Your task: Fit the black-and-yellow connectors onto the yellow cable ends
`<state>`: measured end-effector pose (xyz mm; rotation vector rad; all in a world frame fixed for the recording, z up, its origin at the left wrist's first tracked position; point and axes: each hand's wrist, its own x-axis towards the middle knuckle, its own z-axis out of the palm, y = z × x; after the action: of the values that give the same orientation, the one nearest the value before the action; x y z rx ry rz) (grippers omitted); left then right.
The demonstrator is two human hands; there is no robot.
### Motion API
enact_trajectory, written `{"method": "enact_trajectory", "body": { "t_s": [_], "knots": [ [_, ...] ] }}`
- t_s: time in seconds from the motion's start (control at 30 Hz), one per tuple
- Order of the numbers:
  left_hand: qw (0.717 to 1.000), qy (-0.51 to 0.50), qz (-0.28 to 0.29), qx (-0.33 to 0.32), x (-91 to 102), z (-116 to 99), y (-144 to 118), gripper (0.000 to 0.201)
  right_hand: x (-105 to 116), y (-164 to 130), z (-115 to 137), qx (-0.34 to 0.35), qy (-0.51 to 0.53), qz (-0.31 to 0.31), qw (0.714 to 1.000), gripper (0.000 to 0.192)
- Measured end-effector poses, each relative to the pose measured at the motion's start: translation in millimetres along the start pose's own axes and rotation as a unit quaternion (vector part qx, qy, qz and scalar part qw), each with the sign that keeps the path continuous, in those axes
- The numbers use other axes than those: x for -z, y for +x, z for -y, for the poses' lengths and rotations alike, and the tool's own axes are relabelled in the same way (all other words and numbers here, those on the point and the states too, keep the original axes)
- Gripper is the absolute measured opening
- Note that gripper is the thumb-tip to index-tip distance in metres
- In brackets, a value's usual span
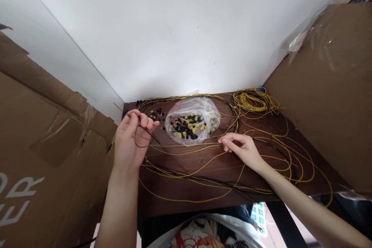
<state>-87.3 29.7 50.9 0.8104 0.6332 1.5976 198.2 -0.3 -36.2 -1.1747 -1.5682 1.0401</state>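
Observation:
My left hand [129, 139] is raised over the left side of the table, its thumb and forefinger closed on a thin black wire [141, 146] that hangs in a loop across the palm. My right hand [241, 148] pinches at the wires right of centre; thin ends poke out by its fingertips, and I cannot make out exactly which strand it grips. Between the hands lies a clear plastic bag [207, 133] with small black and yellow parts [186, 128] in it. Yellow wires [200, 200] run in long loops across the brown table [162, 211], mixed with black ones.
A coil of yellow wire [252, 100] lies at the back right. Loose small black parts [159, 112] sit left of the bag. Cardboard boxes stand at the left [52, 155] and right [325, 85], with a white wall [186, 38] behind.

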Motion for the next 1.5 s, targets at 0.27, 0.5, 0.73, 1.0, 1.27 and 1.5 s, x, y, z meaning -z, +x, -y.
{"method": "enact_trajectory", "body": {
  "t_s": [0.27, 0.5, 0.73, 1.0, 1.27, 1.5],
  "knots": [
    [1.0, 0.001, 0.024, -0.006, -23.8, 14, -2, 0.008, -9, 13, 36, 0.036, -0.005, 0.049, 0.998, 0.019],
    [0.998, 0.026, 0.058, -0.004, -44.7, 23, 4, 0.008, -50, 37, 55, 0.028, -0.012, 0.192, 0.981, 0.034],
    [0.99, 0.132, 0.025, -0.035, -32.1, 40, 22, 0.014, -40, 65, 41, -0.032, 0.223, 0.244, 0.943, 0.015],
    [0.981, 0.158, 0.074, 0.088, -19.0, 83, 18, 0.023, -33, 69, 30, -0.042, 0.377, 0.163, 0.911, 0.032],
    [0.972, 0.149, 0.104, 0.15, -12.0, 93, 10, 0.023, -37, 70, 16, -0.085, 0.463, 0.072, 0.879, 0.024],
    [0.959, 0.16, 0.138, 0.189, -13.7, 97, 3, 0.03, -28, 78, 9, -0.121, 0.407, 0.031, 0.905, 0.02]
  ]
}}
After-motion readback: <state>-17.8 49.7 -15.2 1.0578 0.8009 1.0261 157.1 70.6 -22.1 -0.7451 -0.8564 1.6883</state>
